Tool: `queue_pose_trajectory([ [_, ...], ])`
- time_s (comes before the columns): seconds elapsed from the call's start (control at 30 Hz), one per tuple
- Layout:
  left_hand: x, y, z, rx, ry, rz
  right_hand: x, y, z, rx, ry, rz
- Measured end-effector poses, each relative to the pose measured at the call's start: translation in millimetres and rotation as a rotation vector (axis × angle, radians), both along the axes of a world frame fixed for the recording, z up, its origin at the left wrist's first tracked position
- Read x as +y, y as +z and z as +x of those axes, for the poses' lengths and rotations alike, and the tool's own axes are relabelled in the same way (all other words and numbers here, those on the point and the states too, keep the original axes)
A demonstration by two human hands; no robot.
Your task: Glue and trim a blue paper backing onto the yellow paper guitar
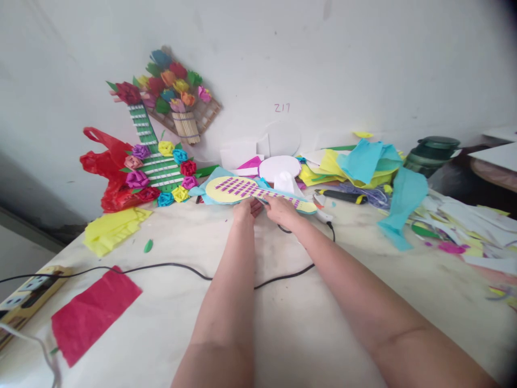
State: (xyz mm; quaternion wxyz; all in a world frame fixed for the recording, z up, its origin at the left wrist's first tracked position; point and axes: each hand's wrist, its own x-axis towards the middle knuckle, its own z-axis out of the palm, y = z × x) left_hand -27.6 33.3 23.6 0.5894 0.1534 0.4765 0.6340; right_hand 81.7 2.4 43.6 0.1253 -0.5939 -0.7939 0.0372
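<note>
Both my arms reach far across the table. My left hand [245, 209] and my right hand [280, 209] meet at the near edge of a yellow guitar-shaped paper cutout [242, 189] with rows of purple strips and a light blue border. The fingers of both hands are curled onto its edge, gripping it just above the table. A white paper shape [283, 175] stands right behind the cutout.
A black cord [169, 265] crosses the table to a power strip [24, 293] at the left edge. Red paper [92, 312] lies near left, yellow sheets [111, 229] farther back. Paper-flower crafts [161, 167] lean on the wall. Blue and yellow paper scraps [375, 167] pile up at right.
</note>
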Motion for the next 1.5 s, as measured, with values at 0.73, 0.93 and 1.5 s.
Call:
queue_pose_trajectory([
  [0.73, -1, 1.8, -1, -0.019, -0.002, -0.007, -2, -2.5, -4, 0.024, -0.023, 0.032],
  [0.93, -1, 2.0, -2, -0.013, -0.003, -0.010, -4, -0.1, -3, 0.001, -0.002, 0.020],
  [1.5, -4, 3.4, -1, -0.002, 0.009, -0.007, -3, -3.0, -10, 0.000, -0.051, 0.053],
])
